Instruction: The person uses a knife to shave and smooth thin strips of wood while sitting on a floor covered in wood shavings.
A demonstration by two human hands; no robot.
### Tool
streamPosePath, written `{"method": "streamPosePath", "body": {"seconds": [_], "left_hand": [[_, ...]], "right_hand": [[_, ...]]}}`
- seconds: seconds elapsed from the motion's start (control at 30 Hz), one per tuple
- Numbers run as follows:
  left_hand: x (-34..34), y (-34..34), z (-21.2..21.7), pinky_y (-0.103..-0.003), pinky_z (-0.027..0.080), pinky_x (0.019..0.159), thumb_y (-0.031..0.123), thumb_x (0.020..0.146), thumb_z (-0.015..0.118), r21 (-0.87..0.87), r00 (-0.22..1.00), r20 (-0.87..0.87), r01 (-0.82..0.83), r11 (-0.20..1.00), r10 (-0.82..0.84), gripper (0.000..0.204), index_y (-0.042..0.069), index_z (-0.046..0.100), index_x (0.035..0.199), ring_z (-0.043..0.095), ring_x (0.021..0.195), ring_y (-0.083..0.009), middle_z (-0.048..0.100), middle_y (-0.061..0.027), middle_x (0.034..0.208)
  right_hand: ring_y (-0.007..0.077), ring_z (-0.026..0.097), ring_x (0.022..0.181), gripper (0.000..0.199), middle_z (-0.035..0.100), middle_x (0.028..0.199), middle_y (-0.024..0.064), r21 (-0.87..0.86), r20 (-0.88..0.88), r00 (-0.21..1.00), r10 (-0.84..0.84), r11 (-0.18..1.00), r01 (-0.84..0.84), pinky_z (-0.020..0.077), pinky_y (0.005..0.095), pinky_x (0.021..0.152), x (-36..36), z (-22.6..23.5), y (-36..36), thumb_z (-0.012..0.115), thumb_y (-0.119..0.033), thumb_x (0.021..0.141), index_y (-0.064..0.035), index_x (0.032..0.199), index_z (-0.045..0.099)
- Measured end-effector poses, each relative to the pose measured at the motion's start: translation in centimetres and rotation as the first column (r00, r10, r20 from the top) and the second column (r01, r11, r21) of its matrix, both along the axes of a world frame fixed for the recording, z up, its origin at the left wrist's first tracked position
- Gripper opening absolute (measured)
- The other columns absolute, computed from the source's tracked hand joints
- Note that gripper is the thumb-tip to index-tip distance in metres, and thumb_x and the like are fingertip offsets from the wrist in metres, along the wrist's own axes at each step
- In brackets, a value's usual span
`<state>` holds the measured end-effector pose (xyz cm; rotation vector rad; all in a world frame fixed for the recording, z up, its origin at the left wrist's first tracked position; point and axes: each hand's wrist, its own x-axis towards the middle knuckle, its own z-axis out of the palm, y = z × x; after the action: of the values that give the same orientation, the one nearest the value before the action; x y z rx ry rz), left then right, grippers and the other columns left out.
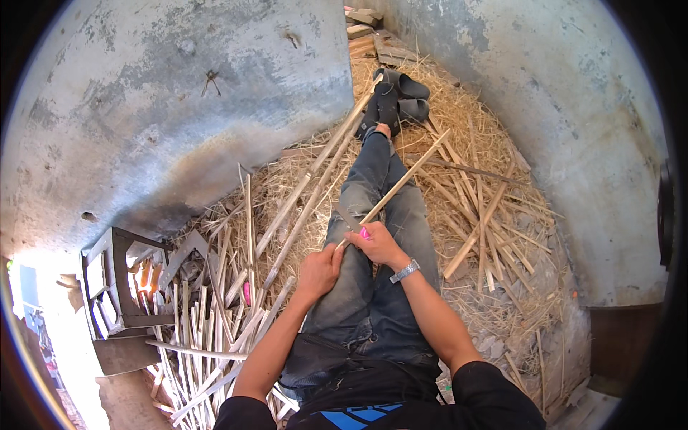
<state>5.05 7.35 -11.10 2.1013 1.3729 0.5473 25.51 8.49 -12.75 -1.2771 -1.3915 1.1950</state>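
Observation:
Over my thighs I hold a long, pale bamboo strip [406, 179] slantwise, its far end up to the right. My left hand [320, 274] is closed on the strip's near end, above my left thigh. My right hand [381, 246], with a metal watch [405, 271] at the wrist, is closed round a knife with a pink handle. The knife's flat grey blade [348, 217] sticks out to the upper left, across the strip near my left hand. Where the blade's edge meets the bamboo is too small to tell.
Several cut strips [193, 351] lie heaped at my left, beside a dark metal frame [118, 287]. Long bamboo poles [308, 175] run along my left leg. More sticks [480, 229] lie on shavings at the right. Grey walls [236, 93] stand on both sides.

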Motion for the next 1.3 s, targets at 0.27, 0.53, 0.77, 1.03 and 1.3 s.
{"method": "streamPosePath", "body": {"seconds": [0.27, 0.53, 0.77, 1.03, 1.3], "left_hand": [[-0.1, 0.9, -0.2, -0.042, 0.048, 0.060, 0.030, 0.107, 0.054, -0.124, 0.985, 0.170, 0.038, 0.992, -0.017, 0.034, 0.004, 0.068, 0.089, 0.064, 0.062, -0.0334, 0.063, -0.0156, 0.067], [-0.4, 1.7, 0.0, -0.029, 0.036, 0.050, 0.032, 0.109, 0.054, -0.468, 0.950, 0.301, 0.072, 0.881, 0.083, 0.039, 0.004, 0.068, 0.085, 0.046, 0.052, -0.0064, 0.050, 0.0026, 0.057], [-0.6, 1.8, -0.3, -0.032, 0.040, 0.052, 0.031, 0.107, 0.056, -0.422, 0.937, 0.338, 0.068, 0.904, 0.087, 0.037, 0.003, 0.070, 0.088, 0.052, 0.051, -0.0135, 0.055, -0.0043, 0.056], [-0.6, -0.4, 0.3, -0.046, 0.050, 0.062, 0.030, 0.105, 0.060, -0.087, 0.982, 0.164, -0.082, 0.993, 0.095, 0.029, 0.005, 0.072, 0.096, 0.067, 0.066, -0.0422, 0.067, -0.0225, 0.074], [-0.6, -0.4, 0.1, -0.053, 0.052, 0.063, 0.036, 0.103, 0.061, -0.064, 0.991, 0.077, -0.104, 0.993, 0.109, 0.027, 0.012, 0.073, 0.101, 0.068, 0.070, -0.0450, 0.067, -0.0218, 0.071]], "right_hand": [[0.0060, 0.044, 0.043, 0.036, 0.051, 0.055, -0.0034, -0.172, -0.256, 0.967, 0.020, 0.983, -0.066, 0.0309, 0.0263, 0.041, 0.4, -0.8, 0.1, 0.074, -0.021, 0.098, -0.0063, 0.068, 0.060], [0.0069, 0.040, 0.040, 0.037, 0.048, 0.053, -0.0032, -0.342, -0.509, 0.861, 0.007, 0.916, -0.210, 0.0275, 0.0259, 0.038, 1.0, -1.3, 0.3, 0.071, -0.018, 0.098, -0.0093, 0.066, 0.054], [0.0074, 0.040, 0.039, 0.037, 0.049, 0.053, -0.0026, -0.385, -0.523, 0.851, -0.046, 0.904, -0.187, 0.0281, 0.0270, 0.038, 0.7, -1.4, 0.3, 0.072, -0.021, 0.098, -0.0085, 0.067, 0.055], [0.0139, 0.054, 0.056, 0.038, 0.057, 0.060, 0.0043, -0.007, 0.041, 0.896, -0.443, 0.896, 0.443, 0.0412, 0.0351, 0.054, 0.2, 3.3, -2.7, 0.059, -0.028, 0.106, 0.0008, 0.083, 0.067], [0.0488, 0.063, 0.067, 0.032, 0.063, 0.068, 0.0248, 0.063, 0.381, 0.903, -0.198, 0.980, 0.188, 0.0475, 0.0565, 0.059, -1.6, 3.3, -6.0, 0.050, -0.030, 0.109, -0.0039, 0.093, 0.058]]}}
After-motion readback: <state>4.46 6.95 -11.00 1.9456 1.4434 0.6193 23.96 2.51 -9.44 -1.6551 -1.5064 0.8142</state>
